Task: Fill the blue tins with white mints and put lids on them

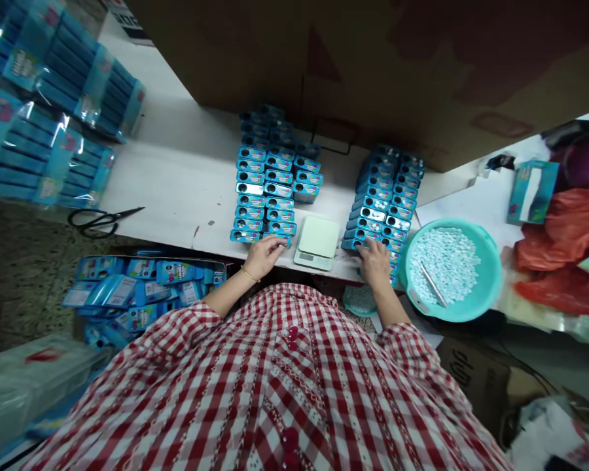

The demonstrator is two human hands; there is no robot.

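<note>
Two groups of small blue boxes with dark round openings stand on the white table. My left hand (264, 257) is at the front of the left group (265, 190), its fingers bent together at the nearest box; whether it grips that box is hard to see. At the front of the right group (373, 196) is my right hand (374, 263), fingers spread and touching the box tops. White pellets show in some openings of the right group. A small pale scale (317, 239) lies between my hands.
A turquoise basin (493, 278) of pale pellets with a metal scoop stands at right. Black scissors (103, 221) lie at left, near wrapped blue packs (44, 111). An open carton of blue boxes (142, 288) sits below. A large cardboard box (348, 65) overhangs the back.
</note>
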